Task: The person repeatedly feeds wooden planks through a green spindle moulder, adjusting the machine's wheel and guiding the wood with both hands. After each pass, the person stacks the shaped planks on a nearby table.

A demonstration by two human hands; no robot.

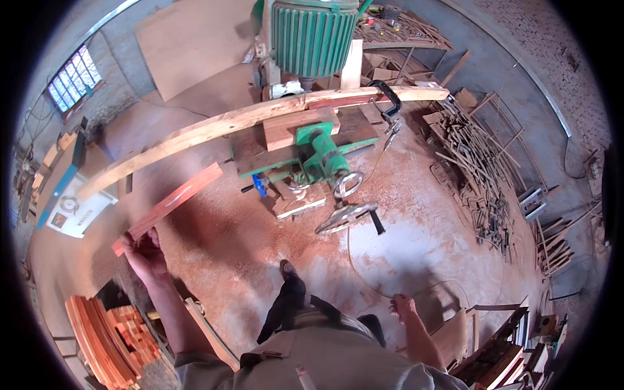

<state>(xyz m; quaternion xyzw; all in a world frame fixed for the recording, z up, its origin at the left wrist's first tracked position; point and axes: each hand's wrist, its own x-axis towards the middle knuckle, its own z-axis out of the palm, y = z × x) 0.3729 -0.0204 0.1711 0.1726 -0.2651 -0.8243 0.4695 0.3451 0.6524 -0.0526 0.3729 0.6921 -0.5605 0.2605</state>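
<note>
Through the head view, my only feed, I look down on the two hands, which are well apart. The left hand [146, 255] is closed around a reddish wooden strip [175, 203] near its lower end. From there the strip slants up and to the right, its far end pointing toward the machine table [250, 155] and just short of it in my view. The right hand [404, 308] hangs low on the other side, over the floor [403, 227], its fingers curled; I cannot tell from here how tightly they close.

Ahead of me stands a machine with a ribbed green motor [312, 39]. Below the motor a long pale beam [195, 133] runs across the table, looking bowed through this lens. A black clamp [392, 99] sits on the beam toward its right end. A wooden block [283, 132] lies on the near side of the beam, against a green bracket [325, 156], with a large handwheel [338, 220] nearer to me.

The beam's left end overlaps a white and blue cabinet [81, 201]; I cannot tell whether they touch. At lower left I see stacked orange timber [94, 331], and at right a heap of wood scraps [474, 175].
</note>
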